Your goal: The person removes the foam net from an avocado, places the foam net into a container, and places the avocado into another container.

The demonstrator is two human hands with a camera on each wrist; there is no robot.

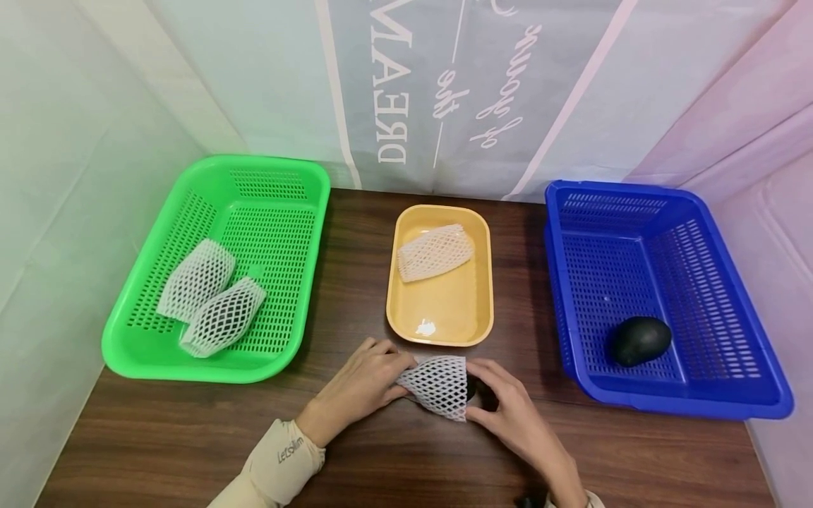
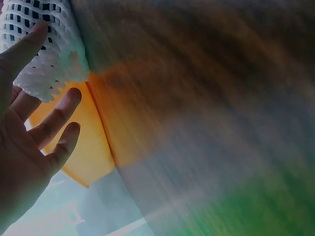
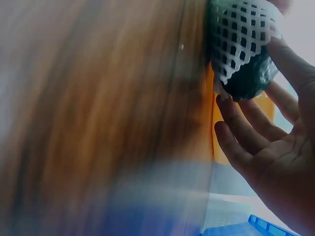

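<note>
In the head view a white foam net sleeve [image 1: 438, 384] covers most of a dark avocado [image 1: 471, 386], whose end shows at the sleeve's right opening. My left hand [image 1: 371, 374] pinches the sleeve's left end between thumb and fingers. At the other end my right hand [image 1: 511, 406] grips the sleeve's rim and the avocado. The right wrist view shows the avocado's bare dark end [image 3: 253, 78] by the right fingertips [image 3: 224, 103]. From the left wrist, the thumb [image 2: 34, 39] lies over the net, with two fingers stretched away from it.
A yellow tray [image 1: 441, 317] holds another foam sleeve [image 1: 435, 252]. To the left, a green basket [image 1: 279, 247] contains two netted fruits [image 1: 224, 317]. A blue basket [image 1: 603, 275] on the right has a bare avocado [image 1: 640, 341] in it. A dark object [image 1: 530, 499] shows near the right forearm.
</note>
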